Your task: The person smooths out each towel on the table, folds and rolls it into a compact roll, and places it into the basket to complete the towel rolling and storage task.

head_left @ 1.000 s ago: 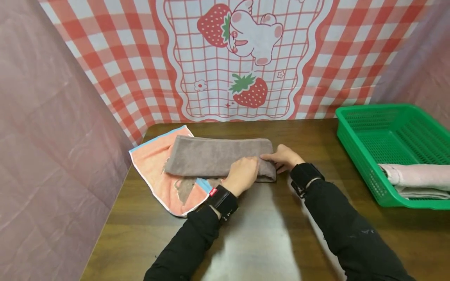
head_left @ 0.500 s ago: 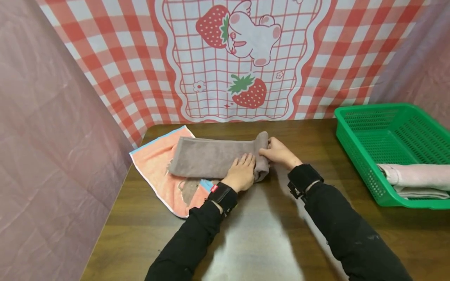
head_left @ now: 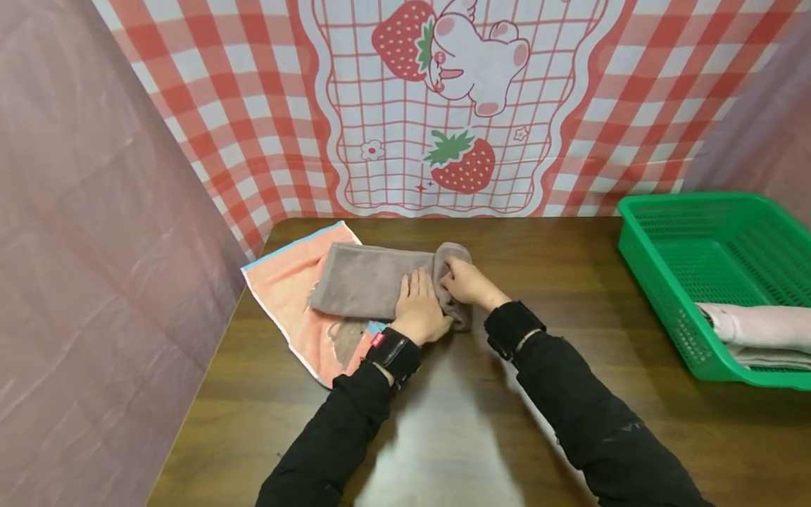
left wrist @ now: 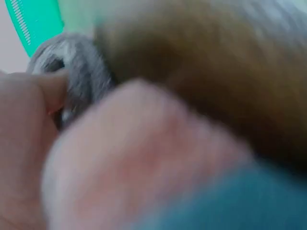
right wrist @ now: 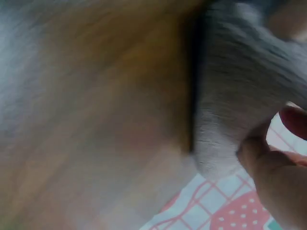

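A folded grey-brown towel [head_left: 357,282] lies across the table, its right end turned over into a thick roll [head_left: 453,252]. My left hand [head_left: 421,308] rests on the flat part with its fingers straight, its thumb side against the roll. At the roll, my right hand [head_left: 469,283] grips the towel with curled fingers. The left wrist view shows the roll's layered end [left wrist: 88,67] beside a thumb, with much blur. In the right wrist view the towel [right wrist: 235,91] hangs over toward my right fingers. Underneath, to the left, spreads a peach towel [head_left: 291,282] with blue edging, partly covered.
A green plastic basket [head_left: 662,310] stands on the right of the brown wooden table [head_left: 570,267]. Inside it lies a folded pale pink towel [head_left: 763,324] on top of greyish cloth. A red-checked strawberry cloth [head_left: 405,169] hangs behind the table.
The towel's right end has been turned over and rolled leftward by my right hand. My left hand has shifted left and its fingers have straightened. The head view has turned slightly.
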A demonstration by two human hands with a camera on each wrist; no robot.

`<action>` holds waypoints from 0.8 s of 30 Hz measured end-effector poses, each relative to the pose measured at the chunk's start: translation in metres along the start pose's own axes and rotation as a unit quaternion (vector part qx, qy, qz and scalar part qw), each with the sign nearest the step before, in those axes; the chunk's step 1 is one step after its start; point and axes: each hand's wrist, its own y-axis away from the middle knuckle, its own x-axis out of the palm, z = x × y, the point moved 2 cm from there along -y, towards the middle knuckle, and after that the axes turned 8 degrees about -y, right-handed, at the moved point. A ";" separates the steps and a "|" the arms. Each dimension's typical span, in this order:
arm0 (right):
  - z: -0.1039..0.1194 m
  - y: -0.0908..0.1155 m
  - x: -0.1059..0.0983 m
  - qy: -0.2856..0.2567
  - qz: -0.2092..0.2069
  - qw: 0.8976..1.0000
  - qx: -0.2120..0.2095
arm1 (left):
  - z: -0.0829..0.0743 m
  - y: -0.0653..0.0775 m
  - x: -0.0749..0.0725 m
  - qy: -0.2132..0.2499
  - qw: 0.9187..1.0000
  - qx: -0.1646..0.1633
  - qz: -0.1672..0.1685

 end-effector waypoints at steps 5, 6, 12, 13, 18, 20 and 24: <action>-0.004 -0.001 0.018 0.102 -0.011 0.993 -0.065 | 0.020 0.015 -0.011 0.047 0.998 0.034 0.031; -0.005 -0.001 0.021 0.127 -0.016 0.989 -0.073 | 0.025 0.017 -0.013 0.053 0.997 0.042 0.041; -0.014 0.005 0.028 0.231 -0.065 0.971 -0.025 | 0.048 0.017 -0.014 0.068 0.994 0.052 0.067; -0.016 0.007 0.028 0.233 -0.073 0.969 -0.017 | 0.050 0.016 -0.012 0.073 0.994 0.049 0.066; -0.021 0.018 0.024 0.191 -0.113 0.974 -0.045 | 0.049 0.011 -0.002 0.122 0.991 0.040 0.046; -0.022 0.020 0.021 0.152 -0.121 0.980 -0.053 | 0.046 0.009 -0.001 0.143 0.988 0.041 0.039; -0.023 0.022 0.011 0.069 -0.124 0.990 -0.021 | 0.043 0.004 -0.002 0.186 0.982 0.032 0.026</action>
